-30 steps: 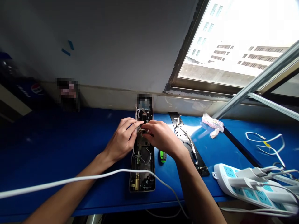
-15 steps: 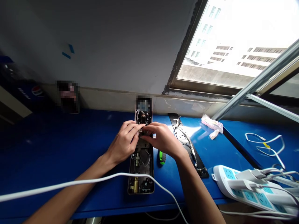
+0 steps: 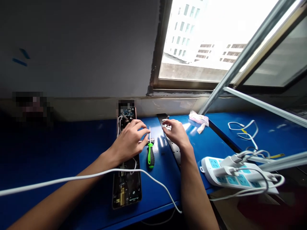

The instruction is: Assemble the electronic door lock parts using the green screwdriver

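Note:
My left hand [image 3: 131,139] rests over the middle of a long, dark, opened housing [image 3: 137,180] that looks like a door lock body, with wires and a brass cylinder inside. Its thumb and index finger are apart, and the parts below are hidden. Just right of those fingertips, a green and black screwdriver [image 3: 150,156] lies on the blue table with its shaft pointing away. A small silver piece [image 3: 151,140] lies by its shaft. My right hand [image 3: 177,133] hovers at the perforated black panel [image 3: 176,150], fingers curved around white cable plugs [image 3: 168,127], with a gap showing.
A white power strip [image 3: 230,174] full of plugs sits at the right. Behind it lie a coiled white cable [image 3: 251,131] and a crumpled pink packet [image 3: 199,118]. A white cord [image 3: 96,174] crosses in front of my arms. A metal bar [image 3: 230,67] slants across the window.
My right hand has left the housing and moved right to the panel's cable plugs. The left hand stays over the housing. The view has turned right, and the whole screwdriver now shows.

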{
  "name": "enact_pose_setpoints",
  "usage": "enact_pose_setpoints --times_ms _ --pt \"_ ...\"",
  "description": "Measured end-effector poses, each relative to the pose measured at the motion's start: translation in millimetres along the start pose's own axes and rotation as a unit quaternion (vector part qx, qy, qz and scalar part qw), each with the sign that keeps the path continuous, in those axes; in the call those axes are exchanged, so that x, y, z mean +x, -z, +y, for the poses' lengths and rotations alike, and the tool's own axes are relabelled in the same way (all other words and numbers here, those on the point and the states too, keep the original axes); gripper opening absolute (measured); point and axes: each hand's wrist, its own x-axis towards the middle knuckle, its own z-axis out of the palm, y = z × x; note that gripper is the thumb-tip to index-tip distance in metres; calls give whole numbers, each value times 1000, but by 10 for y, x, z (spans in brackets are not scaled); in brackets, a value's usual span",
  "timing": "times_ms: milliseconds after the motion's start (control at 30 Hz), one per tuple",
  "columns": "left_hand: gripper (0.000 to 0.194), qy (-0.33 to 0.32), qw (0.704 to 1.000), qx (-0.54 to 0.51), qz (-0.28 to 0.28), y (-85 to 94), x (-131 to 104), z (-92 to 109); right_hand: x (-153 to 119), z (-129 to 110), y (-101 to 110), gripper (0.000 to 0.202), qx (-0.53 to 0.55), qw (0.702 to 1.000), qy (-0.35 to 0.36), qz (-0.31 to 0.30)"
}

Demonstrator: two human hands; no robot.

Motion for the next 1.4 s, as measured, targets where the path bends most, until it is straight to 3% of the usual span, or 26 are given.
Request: enact_pose_setpoints --times_ms 267,400,467,700,767,900,1033,1200,1400 --pt "20 -25 990 35 -132 -245 294 168 -14 130 -72 22 -29 990 -102 -96" --pt "22 -17 986 37 -160 -259 341 186 -7 91 -25 10 1 990 -104 -93" --pt "24 -12 987 33 -159 -243 342 158 -10 53 11 14 27 992 -90 -81" --pt "37 37 996 -2 -84 -96 305 -87 3 -229 192 15 100 995 -18 -6" --pt "43 55 997 -7 -60 -14 316 -169 47 -363 310 14 120 993 12 -10" --pt "49 66 998 -13 7 158 348 -338 197 -665 589 11 177 974 94 -109" --pt "36 49 996 -20 68 293 350 -492 354 -923 736 12 222 942 182 -172" --pt "25 8 990 -12 143 396 307 -604 487 -1049 647 9 319 909 200 -180" --pt "23 -13 988 -9 152 500 308 -622 665 -985 365 21 401 888 152 -164"
